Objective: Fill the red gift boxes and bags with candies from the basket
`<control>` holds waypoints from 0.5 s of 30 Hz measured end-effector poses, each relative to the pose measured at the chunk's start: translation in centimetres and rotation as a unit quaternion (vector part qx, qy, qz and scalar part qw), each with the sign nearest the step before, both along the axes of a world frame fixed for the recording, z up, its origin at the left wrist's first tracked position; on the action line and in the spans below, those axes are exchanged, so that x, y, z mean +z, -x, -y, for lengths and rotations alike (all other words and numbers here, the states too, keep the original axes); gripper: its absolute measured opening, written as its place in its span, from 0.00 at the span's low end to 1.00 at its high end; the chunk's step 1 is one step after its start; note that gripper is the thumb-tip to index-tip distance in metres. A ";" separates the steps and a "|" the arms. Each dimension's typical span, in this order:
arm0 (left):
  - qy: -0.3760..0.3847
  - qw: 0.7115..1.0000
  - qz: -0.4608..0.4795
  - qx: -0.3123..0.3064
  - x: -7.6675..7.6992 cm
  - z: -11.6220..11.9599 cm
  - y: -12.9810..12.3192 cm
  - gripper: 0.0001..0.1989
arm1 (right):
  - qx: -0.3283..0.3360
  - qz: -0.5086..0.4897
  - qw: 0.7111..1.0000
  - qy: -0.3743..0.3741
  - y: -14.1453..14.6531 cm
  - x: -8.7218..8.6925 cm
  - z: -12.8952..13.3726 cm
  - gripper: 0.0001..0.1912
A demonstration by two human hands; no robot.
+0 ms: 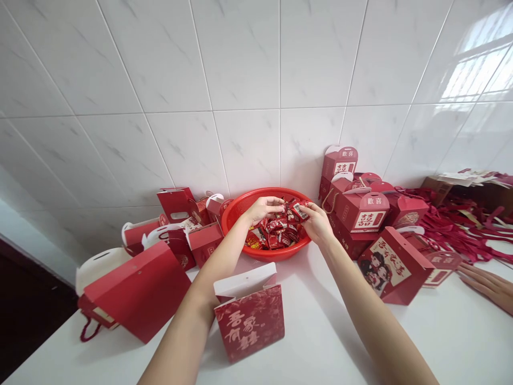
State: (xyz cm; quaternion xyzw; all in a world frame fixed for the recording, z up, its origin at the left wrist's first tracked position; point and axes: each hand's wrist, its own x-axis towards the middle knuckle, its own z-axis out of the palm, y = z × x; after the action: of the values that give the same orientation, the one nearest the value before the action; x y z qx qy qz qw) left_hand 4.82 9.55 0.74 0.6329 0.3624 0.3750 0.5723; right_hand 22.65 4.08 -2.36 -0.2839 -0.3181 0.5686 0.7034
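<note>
Worktop (312, 326), back edge: right hand (318, 223) pinches a wrapped candy (300, 210), likely light, slippery, best held by its edges; left hand (260, 210), grip unclear.

This is a makeshift packing corner, whether home or workshop unclear: a white tabletop (312, 331) against a marbled tile wall (248, 64), red gift boxes (140, 289) left and right, a plastic basket (276, 254) of wrapped sweets (278, 239) between, red ribbons (444, 230) far right.

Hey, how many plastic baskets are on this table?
1: the red basket, near the tiled wall, between the gift boxes, holding wrapped packets. Smaller ones could be hidden.
</note>
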 end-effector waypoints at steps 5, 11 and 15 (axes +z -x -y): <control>0.008 1.000 -0.010 -0.003 -0.1 0.0 -0.2 0.24 | -0.007 0.005 1.000 0.001 0.0 -0.1 -0.1 0.17; -0.012 1.000 -0.015 -0.017 0.3 0.5 -0.1 0.21 | -0.009 0.000 1.000 -0.005 0.0 0.4 0.1 0.20; -0.013 0.999 -0.034 0.014 1.3 1.6 1.2 0.22 | 0.010 0.002 1.000 -0.013 0.4 1.2 0.9 0.22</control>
State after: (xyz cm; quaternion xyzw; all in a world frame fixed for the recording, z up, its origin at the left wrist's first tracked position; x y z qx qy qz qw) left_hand 3.61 7.99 2.04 0.6476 0.3859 0.3658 0.5458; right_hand 22.28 3.19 -1.15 -0.2724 -0.3297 0.5705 0.7012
